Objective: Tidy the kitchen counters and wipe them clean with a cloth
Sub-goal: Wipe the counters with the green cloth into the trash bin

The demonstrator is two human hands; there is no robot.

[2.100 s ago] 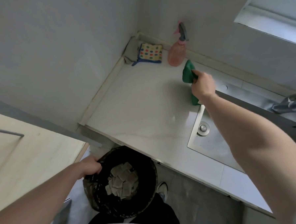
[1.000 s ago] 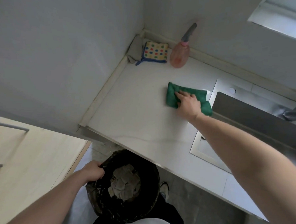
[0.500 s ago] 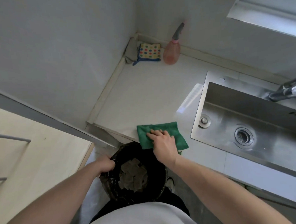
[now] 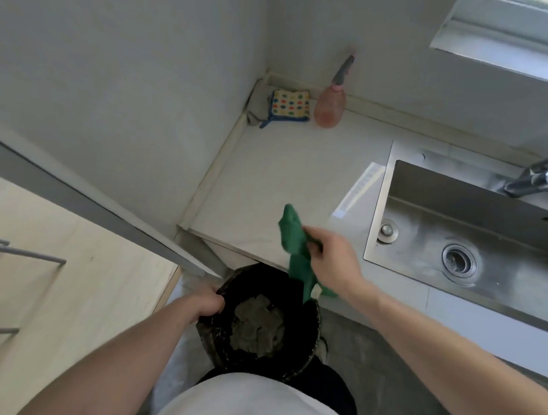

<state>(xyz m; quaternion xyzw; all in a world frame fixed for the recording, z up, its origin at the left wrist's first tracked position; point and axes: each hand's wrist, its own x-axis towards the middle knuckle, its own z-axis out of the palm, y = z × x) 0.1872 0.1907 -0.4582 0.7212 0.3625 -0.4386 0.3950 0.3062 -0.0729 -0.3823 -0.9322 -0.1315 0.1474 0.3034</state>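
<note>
My right hand [image 4: 333, 258] grips a green cloth [image 4: 297, 249], lifted off the pale counter [image 4: 267, 181] so that it hangs bunched above the counter's front edge and the bin. My left hand [image 4: 205, 307] holds the rim of a black bin [image 4: 309, 352] just below the counter's front edge. The bin is lined with a dark bag and holds several pale square scraps [image 4: 257, 328].
A dotted sponge cloth [image 4: 290, 106] and a pink spray bottle [image 4: 330, 107] stand in the counter's back corner. A steel sink [image 4: 468, 236] with a tap [image 4: 536, 179] lies to the right. A wooden surface [image 4: 56, 278] lies at the left.
My right hand swept the green cloth from the back of the counter to its front edge, then lifted it off the surface above the bin. My left hand kept holding the bin's rim.
</note>
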